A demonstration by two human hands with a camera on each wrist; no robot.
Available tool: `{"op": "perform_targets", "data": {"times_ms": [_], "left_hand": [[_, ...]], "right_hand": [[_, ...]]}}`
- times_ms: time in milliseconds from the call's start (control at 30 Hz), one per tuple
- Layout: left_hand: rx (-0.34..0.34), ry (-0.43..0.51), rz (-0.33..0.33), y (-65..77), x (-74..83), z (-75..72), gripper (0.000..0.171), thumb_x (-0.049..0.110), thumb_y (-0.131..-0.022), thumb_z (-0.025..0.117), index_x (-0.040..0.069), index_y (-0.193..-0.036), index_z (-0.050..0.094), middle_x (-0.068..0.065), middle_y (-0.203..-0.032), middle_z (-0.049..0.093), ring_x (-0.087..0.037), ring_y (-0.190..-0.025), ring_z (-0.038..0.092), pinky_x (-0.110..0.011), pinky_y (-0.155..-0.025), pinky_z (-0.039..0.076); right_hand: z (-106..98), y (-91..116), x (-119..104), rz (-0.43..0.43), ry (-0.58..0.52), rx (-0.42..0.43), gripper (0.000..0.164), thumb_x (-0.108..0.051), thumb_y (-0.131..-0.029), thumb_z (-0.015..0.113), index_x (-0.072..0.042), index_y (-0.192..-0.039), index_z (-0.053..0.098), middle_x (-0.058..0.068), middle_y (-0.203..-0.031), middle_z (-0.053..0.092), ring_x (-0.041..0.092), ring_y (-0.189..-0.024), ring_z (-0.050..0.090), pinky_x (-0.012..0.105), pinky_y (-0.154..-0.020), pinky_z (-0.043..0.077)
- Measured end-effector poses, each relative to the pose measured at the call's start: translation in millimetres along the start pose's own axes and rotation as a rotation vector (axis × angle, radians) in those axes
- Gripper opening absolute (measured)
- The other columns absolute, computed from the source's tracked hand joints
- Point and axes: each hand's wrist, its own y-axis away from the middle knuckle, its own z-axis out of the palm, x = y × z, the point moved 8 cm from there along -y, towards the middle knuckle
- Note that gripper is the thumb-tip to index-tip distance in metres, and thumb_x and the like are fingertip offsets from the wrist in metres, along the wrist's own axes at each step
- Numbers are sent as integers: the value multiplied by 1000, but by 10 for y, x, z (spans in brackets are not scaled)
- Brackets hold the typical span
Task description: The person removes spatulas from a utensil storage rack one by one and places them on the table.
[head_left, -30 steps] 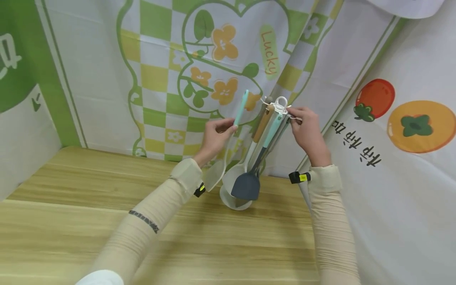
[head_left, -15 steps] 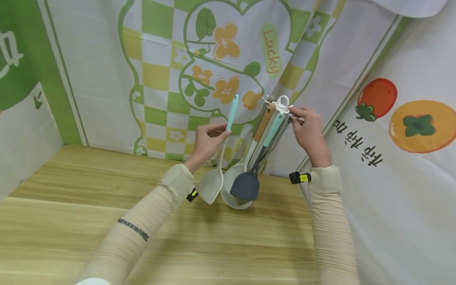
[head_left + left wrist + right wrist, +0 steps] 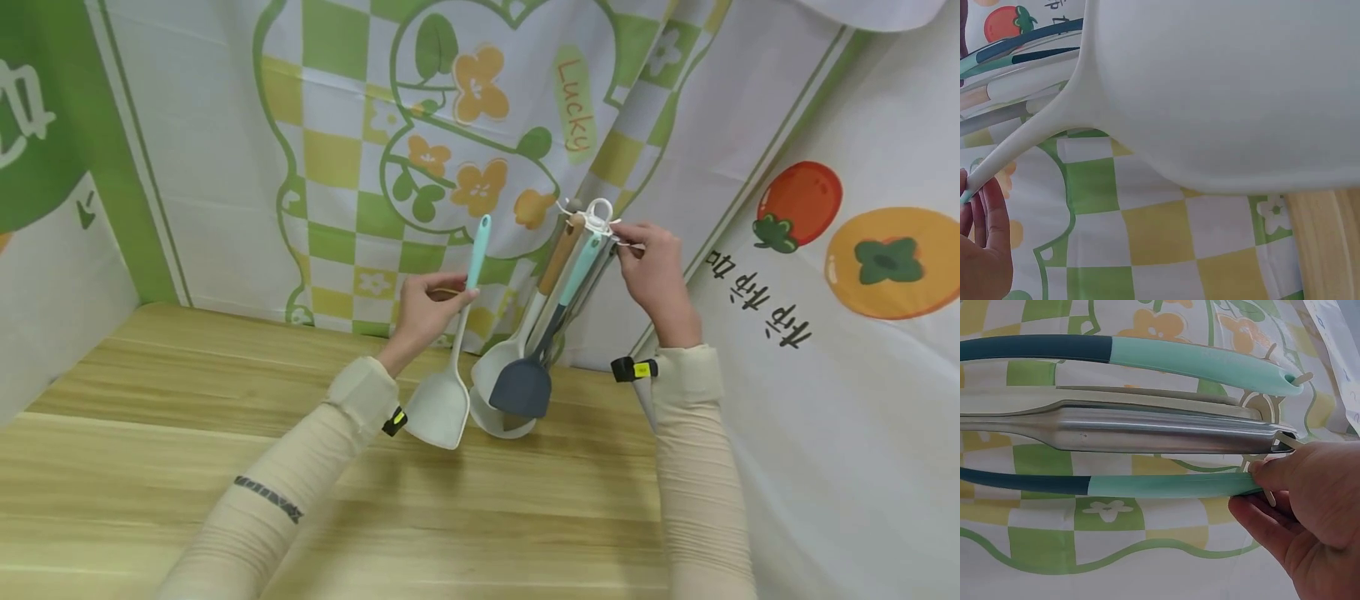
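My left hand [image 3: 429,312] pinches the mint handle of a white spatula [image 3: 438,407], whose broad blade hangs down over the tabletop, apart from the rack. In the left wrist view that white blade [image 3: 1229,94] fills much of the picture. At the top of a white utensil rack [image 3: 597,218], my right hand [image 3: 656,271] grips the end of a mint-handled utensil [image 3: 1172,485] beside a hook; its head is hidden. Also hanging there are a dark grey spatula [image 3: 521,387], a white-headed utensil with a brown handle [image 3: 553,262] and a metal-handled utensil [image 3: 1166,430].
A wooden tabletop [image 3: 225,383] spreads beneath both hands. Behind the rack hangs a green-and-yellow checked cloth [image 3: 333,158]. To the right is a white cloth [image 3: 862,433] with printed fruit. A white round base or bowl-like part [image 3: 498,427] shows below the dark spatula.
My left hand has moved left and slightly down with the white spatula, farther from the rack, and the blade has turned to face the head camera. My right hand stays at the rack top.
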Motion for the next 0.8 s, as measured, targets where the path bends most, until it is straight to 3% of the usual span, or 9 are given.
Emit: {"op": "perform_targets", "data": {"times_ms": [300,567,800], "left_hand": [[13,-49,-30,85,-107,-69,30,11,-88,81,-1,-114,76,-20,-101,74,-13,-75,72,-23,-68,61],[67,-137,-43,143,-213,-160,28,7,-86,81,-3,-111,76,-23,-98,74,-36,-85,74,-24,-69,61],[47,-183,-129,215,-394,-188,29,10,-87,80,-2,-114,75,-19,-100,74,-33,-88,74,-32,-74,63]], "right_hand": [[4,-12,8,19,-2,-15,32,12,-98,51,9,-125,68,28,-120,65,40,-115,64,47,-99,56],[4,-15,-20,20,-11,-14,31,12,-98,51,9,-124,68,29,-121,65,40,-115,64,46,-100,55],[11,-5,9,44,-12,-20,32,11,-99,52,7,-125,68,27,-121,65,39,-115,64,46,-101,55]]}}
